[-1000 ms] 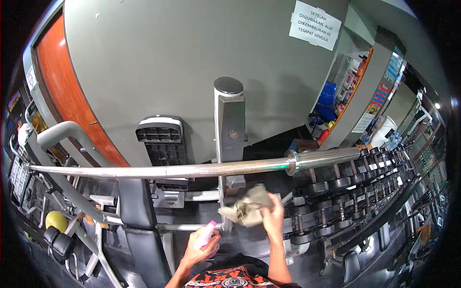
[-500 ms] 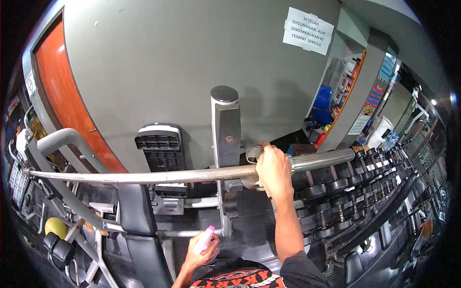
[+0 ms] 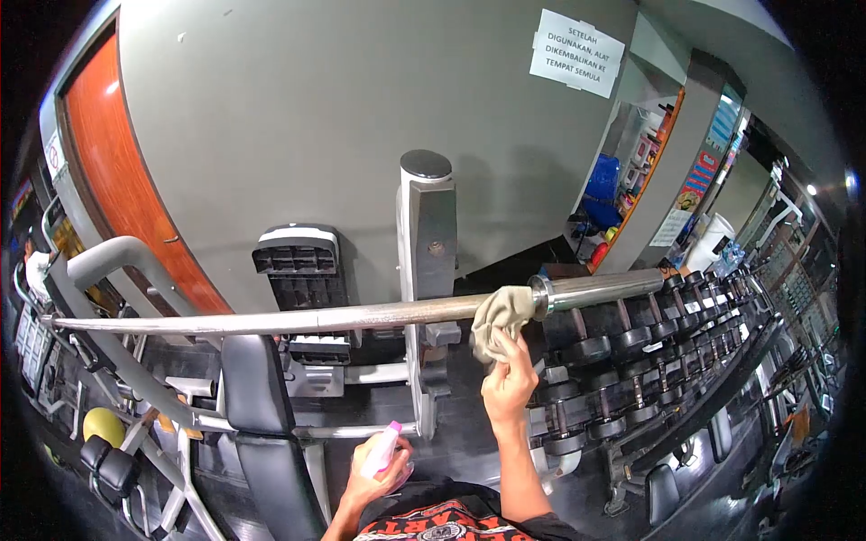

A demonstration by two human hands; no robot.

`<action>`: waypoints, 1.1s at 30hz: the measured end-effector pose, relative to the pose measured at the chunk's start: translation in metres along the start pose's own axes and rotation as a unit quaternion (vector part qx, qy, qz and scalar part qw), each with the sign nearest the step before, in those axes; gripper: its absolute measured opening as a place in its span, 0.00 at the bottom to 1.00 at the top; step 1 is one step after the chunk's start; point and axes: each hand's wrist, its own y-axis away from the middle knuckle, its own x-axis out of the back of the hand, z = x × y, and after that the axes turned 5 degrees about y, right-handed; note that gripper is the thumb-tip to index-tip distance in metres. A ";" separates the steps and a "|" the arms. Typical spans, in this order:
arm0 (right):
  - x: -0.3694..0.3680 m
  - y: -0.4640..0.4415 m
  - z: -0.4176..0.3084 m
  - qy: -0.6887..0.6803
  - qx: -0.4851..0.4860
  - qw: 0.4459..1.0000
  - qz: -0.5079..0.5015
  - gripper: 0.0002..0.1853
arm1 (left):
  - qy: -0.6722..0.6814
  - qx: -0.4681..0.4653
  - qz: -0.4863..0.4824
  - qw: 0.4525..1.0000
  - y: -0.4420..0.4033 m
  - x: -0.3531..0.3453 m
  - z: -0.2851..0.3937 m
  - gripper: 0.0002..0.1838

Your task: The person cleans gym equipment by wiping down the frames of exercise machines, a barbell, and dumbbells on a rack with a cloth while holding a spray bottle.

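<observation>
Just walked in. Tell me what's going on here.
Someone in a gym has both hands busy at a long metal bar. The right hand grips a crumpled cloth at the bar, just left of the collar in this view. Lower down, the left hand holds a pink-topped bottle, away from the bar. Rows of dumbbells sit off to the right.

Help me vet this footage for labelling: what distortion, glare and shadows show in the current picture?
Head view: wide-angle distortion, with the metal bar looking bowed and the corners black; head view: bright glints on the metal bar and the orange door; head view: soft shadows on the grey wall, right of the upright post.
</observation>
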 end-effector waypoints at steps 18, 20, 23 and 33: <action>0.009 0.100 -0.032 -0.524 -0.437 0.720 0.126 0.22 | 0.054 -0.231 -0.072 0.969 -0.012 -0.047 0.041 0.33; 0.011 0.105 -0.029 -0.535 -0.463 0.696 0.119 0.23 | 0.150 -0.236 -0.052 0.959 -0.001 -0.054 0.046 0.31; 0.027 0.102 -0.043 -0.566 -0.464 0.672 0.114 0.23 | 0.072 -0.226 -0.073 0.969 0.007 -0.046 0.050 0.28; 0.068 0.136 -0.074 -0.537 -0.465 0.691 0.133 0.23 | -0.066 -0.314 -0.131 0.938 0.061 -0.037 0.053 0.25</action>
